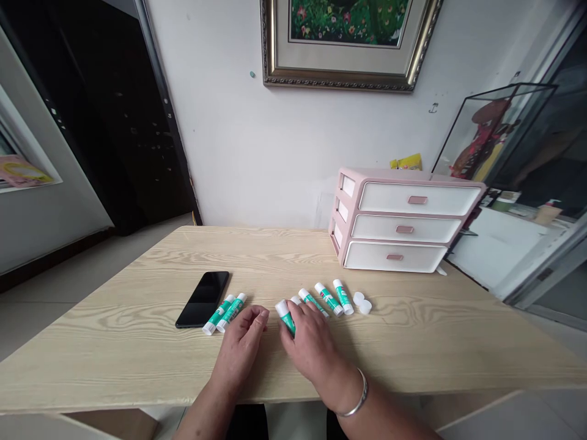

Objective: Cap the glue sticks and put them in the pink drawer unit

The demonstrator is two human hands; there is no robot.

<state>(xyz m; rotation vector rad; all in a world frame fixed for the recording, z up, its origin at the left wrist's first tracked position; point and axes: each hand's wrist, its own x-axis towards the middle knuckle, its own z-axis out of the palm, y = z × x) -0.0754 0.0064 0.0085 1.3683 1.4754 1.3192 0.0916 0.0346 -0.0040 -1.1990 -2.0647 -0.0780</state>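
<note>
Several green-and-white glue sticks lie in a row on the wooden table [137, 342]. My right hand [312, 345] rests over the middle of the row, its fingers closed around one glue stick [285, 316] whose white cap pokes out at the thumb side. My left hand [243, 345] lies flat on the table just left of it, fingers loosely together, holding nothing. Two glue sticks [224, 313] lie left of that hand, beside a black phone [203, 299]. Three more glue sticks [329, 299] lie right of my right hand, with two loose white caps [362, 303] at the row's end.
A pink and white three-drawer organiser [398, 227] stands at the back right of the table, drawers shut. A framed picture [348, 43] hangs on the wall behind. A glass display case [495, 131] stands at the far right, a dark doorway at the left.
</note>
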